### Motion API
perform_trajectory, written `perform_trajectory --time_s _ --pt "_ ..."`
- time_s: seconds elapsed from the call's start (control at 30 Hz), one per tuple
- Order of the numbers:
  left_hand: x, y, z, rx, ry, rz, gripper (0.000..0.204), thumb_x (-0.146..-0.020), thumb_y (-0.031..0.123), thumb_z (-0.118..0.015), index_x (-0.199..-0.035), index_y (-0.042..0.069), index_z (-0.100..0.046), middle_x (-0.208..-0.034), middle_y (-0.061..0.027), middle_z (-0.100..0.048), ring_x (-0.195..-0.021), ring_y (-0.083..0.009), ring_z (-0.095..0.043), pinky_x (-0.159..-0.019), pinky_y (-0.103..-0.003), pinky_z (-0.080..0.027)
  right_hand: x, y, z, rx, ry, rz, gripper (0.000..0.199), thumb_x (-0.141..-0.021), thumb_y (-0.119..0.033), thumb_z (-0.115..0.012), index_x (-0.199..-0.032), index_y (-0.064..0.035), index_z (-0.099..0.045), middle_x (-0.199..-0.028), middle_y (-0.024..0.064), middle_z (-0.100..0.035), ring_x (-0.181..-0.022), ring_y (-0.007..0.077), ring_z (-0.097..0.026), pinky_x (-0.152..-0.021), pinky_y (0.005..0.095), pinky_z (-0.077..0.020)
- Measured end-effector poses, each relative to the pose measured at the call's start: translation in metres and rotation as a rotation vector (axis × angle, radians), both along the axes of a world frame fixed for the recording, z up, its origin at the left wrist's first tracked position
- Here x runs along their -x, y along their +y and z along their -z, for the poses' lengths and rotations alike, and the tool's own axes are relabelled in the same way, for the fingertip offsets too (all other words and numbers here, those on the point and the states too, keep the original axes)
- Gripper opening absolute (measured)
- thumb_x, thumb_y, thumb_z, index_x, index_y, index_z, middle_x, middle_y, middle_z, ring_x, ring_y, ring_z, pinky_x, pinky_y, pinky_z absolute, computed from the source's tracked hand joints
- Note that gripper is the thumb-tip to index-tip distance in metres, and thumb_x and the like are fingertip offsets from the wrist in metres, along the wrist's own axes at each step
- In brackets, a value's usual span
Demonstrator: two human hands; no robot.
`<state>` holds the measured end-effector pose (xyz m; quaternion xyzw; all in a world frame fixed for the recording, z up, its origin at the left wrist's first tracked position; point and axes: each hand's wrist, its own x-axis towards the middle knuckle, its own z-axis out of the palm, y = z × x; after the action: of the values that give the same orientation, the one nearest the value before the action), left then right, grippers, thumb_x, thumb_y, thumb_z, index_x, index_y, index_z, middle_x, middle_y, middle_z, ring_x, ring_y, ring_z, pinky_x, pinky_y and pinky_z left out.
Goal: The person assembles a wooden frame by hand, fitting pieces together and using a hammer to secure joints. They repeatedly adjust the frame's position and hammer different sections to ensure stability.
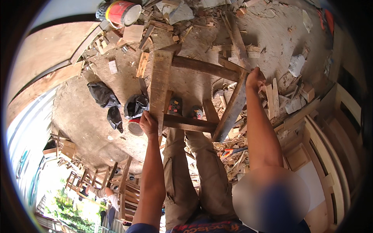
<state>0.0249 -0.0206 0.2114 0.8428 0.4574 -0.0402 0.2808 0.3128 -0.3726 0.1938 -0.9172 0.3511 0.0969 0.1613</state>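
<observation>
A rough wooden frame (160, 85) stands or hangs in front of my legs; whether it touches the floor I cannot tell. It has a wide board on the left, a slanting beam (232, 112) on the right and two crossbars (206, 68) between them. My left hand (149, 123) is closed round the lower part of the left board. Near the upper end of the slanting beam, my right hand (255, 80) grips the frame's right side, its fingertips partly hidden. My shoes show through the frame's opening.
Wood offcuts (142, 64) and shavings litter the floor. Black plastic bags (103, 95) and a can (135, 128) lie left. A red-and-yellow bucket (123, 14) sits far left. An orange-handled tool (232, 152) lies by my right leg. Wooden panels (330, 167) line the right; another person (101, 192) is lower left.
</observation>
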Motion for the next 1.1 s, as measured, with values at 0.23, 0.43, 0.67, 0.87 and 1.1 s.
perform_trajectory --time_s 0.23,0.43,0.67,0.87,1.1 --pt "-0.005 -0.004 -0.003 -0.04 -0.12 -0.033 0.055 -0.105 0.038 -0.039 -0.081 -0.005 -0.063 -0.07 -0.028 -0.059 -0.066 -0.0505 -0.054 -0.061 -0.053 -0.041 -0.003 -0.007 0.01 -0.044 -0.001 -0.004 0.058 -0.097 -0.042 -0.037 -0.097 0.005 -0.071 -0.103 0.0271 -0.07 -0.099 0.0456 -0.066 -0.089 0.0503 -0.0517" --pt "0.004 -0.005 -0.003 -0.214 0.15 -0.36 0.049 -0.103 0.041 -0.041 -0.104 0.0 -0.067 -0.109 -0.0243 -0.066 -0.105 -0.043 -0.058 -0.089 -0.054 -0.042 -0.01 -0.012 0.0 -0.102 -0.001 0.023 0.081 -0.096 -0.066 -0.033 -0.105 0.006 -0.069 -0.11 0.0274 -0.068 -0.111 0.0432 -0.063 -0.096 0.0501 -0.0479" --pt "0.01 0.011 0.027 0.024 0.405 -0.968 0.071 -0.093 0.053 -0.041 -0.119 -0.008 -0.066 -0.122 -0.026 -0.065 -0.114 -0.0396 -0.062 -0.099 -0.049 -0.046 -0.037 -0.004 -0.001 -0.124 0.142 -0.126 0.094 -0.093 -0.075 -0.023 -0.111 0.0046 -0.069 -0.115 0.0295 -0.066 -0.113 0.0475 -0.06 -0.098 0.0533 -0.0458" --pt "-0.025 -0.003 -0.005 -0.021 0.361 -1.0 0.069 -0.093 0.056 -0.043 -0.107 -0.004 -0.073 -0.112 -0.0191 -0.071 -0.106 -0.0375 -0.066 -0.098 -0.047 -0.048 -0.03 0.007 -0.007 -0.042 0.131 -0.136 0.088 -0.094 -0.071 -0.026 -0.1 0.0042 -0.073 -0.106 0.0308 -0.068 -0.104 0.0479 -0.064 -0.09 0.0546 -0.0502" --pt "-0.011 0.004 0.005 0.027 0.328 -1.007 0.074 -0.091 0.068 -0.044 -0.096 0.002 -0.079 -0.091 -0.012 -0.075 -0.094 -0.0296 -0.07 -0.09 -0.043 -0.053 -0.024 0.012 -0.006 -0.017 0.099 -0.157 0.084 -0.095 -0.069 -0.029 -0.094 0.0026 -0.074 -0.1 0.0293 -0.069 -0.099 0.0485 -0.065 -0.089 0.0546 -0.0497"
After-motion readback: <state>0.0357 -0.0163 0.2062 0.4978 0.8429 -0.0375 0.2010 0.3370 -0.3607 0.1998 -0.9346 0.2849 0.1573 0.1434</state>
